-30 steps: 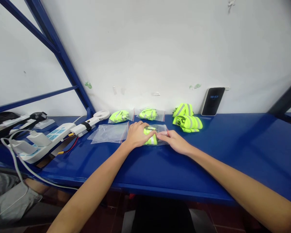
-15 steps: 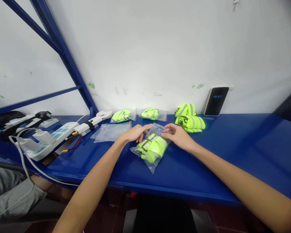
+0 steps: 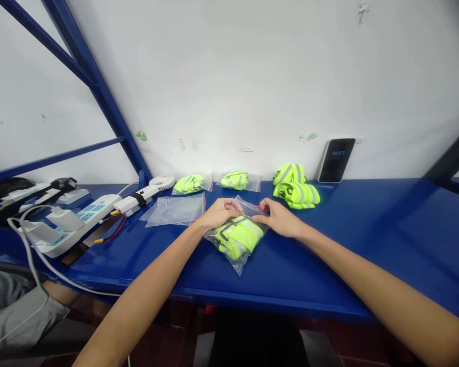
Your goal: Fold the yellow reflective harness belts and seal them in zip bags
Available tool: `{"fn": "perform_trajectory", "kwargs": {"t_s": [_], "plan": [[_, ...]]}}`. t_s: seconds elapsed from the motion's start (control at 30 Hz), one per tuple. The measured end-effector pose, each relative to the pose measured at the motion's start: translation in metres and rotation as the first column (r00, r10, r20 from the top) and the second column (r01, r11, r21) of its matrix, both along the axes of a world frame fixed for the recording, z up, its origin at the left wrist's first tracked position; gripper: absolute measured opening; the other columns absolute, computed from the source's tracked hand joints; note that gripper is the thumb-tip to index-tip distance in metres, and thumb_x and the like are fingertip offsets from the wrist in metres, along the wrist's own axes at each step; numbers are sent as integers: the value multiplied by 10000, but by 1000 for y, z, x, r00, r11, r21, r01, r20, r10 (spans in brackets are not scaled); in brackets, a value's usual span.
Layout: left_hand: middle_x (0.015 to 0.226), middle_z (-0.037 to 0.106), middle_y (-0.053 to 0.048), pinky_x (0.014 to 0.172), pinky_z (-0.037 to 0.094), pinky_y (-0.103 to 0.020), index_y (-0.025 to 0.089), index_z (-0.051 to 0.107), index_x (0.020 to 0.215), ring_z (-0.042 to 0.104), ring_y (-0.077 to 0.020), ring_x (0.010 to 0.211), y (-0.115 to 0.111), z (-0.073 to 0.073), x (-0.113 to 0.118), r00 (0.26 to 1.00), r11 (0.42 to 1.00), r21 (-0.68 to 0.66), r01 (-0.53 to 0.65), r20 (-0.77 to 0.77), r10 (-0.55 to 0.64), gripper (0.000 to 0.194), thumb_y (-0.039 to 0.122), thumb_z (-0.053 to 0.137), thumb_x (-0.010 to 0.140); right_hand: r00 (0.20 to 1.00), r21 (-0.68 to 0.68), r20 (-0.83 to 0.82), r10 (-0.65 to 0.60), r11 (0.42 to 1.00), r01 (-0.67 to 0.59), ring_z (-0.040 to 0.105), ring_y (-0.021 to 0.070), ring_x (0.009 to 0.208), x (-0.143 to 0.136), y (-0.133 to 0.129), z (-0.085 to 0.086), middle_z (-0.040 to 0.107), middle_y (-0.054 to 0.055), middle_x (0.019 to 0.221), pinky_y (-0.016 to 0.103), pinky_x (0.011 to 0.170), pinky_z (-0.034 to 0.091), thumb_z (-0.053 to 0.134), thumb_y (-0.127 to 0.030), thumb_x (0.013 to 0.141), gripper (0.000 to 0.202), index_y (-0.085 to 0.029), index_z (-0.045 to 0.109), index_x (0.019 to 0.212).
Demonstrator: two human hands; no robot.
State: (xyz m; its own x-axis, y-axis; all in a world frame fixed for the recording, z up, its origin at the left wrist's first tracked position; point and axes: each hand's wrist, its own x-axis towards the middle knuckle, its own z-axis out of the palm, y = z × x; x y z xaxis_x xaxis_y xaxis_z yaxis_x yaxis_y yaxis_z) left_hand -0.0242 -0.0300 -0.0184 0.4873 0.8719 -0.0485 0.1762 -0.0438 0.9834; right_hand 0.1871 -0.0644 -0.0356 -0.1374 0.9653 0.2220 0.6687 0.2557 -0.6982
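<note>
"Bag nearest us, on the blue table between our arms, with a yellow bundle inside. What might trip us up?"

"We'd watch the bundle. It sits close up under the red-lined mouth, so a fold could get caught there. We can't tell whether the mouth is open."

"And our hands?"

"Our left hand pinches the mouth at its left, our right hand at its right. Neither presses on the bottom, so an uneven tug might twist the bag or stretch the plastic."

"Which way does it point?"

"Mouth towards far right, bottom towards near left. We'd draw its long axis slantwise between those, with one bottom corner jutting at us."

"Beyond it?"

"Flat bags lie just left of our left hand; a wide elbow swing could drag them. Farther off, by the wall, we have two filled bags, then loose yellow straps to their right, and a phone leaning at far right."
</note>
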Motion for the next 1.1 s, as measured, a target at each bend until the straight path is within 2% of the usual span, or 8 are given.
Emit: {"fn": "perform_trajectory", "kwargs": {"t_s": [0.13,0.27,0.43,0.53,0.63,0.8,0.9,1.1], "plan": [[807,718,-21,544,410,-194,151,578,870,569,-80,563,-4,-7,8,993,1000,14,-28,112,26,291,115,653,591,968,-97,-237,81,990,-107,543,151,624,2,0,4,612,-21,708,266,578,424,670,-314,723,347,-197,518,1012],[761,704,-17,503,424,-194,146,591,933,542,-71,498,-8,-6,12,997,1000,-24,6,80,-4,282,185,666,663,979,-94,-164,121,986,-138,538,140,615,2,-1,9,624,2,699,260,584,426,645,-211,690,240,-159,635,924],[785,707,-65,512,481,-230,128,591,885,585,-92,497,-8,-8,12,998,997,-63,42,50,-39,255,329,681,757,992,-105,-63,112,987,-118,584,174,681,4,-5,18,681,47,834,281,614,441,644,-229,692,386,-155,668,1070],[780,702,-63,519,484,-237,125,586,876,602,-107,515,-6,-13,12,995,996,32,88,39,-90,299,370,707,754,992,-44,-10,126,991,-126,621,224,835,5,-5,18,704,71,947,333,753,456,593,-335,792,268,-190,715,982],[790,695,-61,556,480,-232,114,625,912,617,-120,590,-5,-16,12,995,978,182,103,2,-105,318,407,671,798,992,152,128,22,988,-42,600,270,977,3,-6,17,701,79,1011,403,870,424,584,-328,811,175,-209,703,857],[976,706,-94,685,496,-248,128,713,967,641,-172,828,-4,-17,12,991,889,452,70,-131,-11,275,355,620,842,997,212,-6,75,975,-72,662,208,853,0,-10,18,733,63,983,338,790,481,583,-210,789,310,-201,620,1097],[989,707,-95,700,498,-252,133,710,971,645,-177,844,-3,-18,12,992,881,470,51,-128,10,260,337,615,839,994,189,-78,81,980,-65,673,205,829,-2,-10,18,737,76,939,315,753,497,599,-244,794,282,-181,652,1065],[752,659,-35,620,463,-229,127,643,850,583,-116,643,-2,-17,13,993,907,412,-85,-44,113,248,354,694,767,997,131,14,76,988,-77,631,201,731,-6,-7,9,732,55,822,309,682,448,550,-298,846,210,-181,723,868]]}}
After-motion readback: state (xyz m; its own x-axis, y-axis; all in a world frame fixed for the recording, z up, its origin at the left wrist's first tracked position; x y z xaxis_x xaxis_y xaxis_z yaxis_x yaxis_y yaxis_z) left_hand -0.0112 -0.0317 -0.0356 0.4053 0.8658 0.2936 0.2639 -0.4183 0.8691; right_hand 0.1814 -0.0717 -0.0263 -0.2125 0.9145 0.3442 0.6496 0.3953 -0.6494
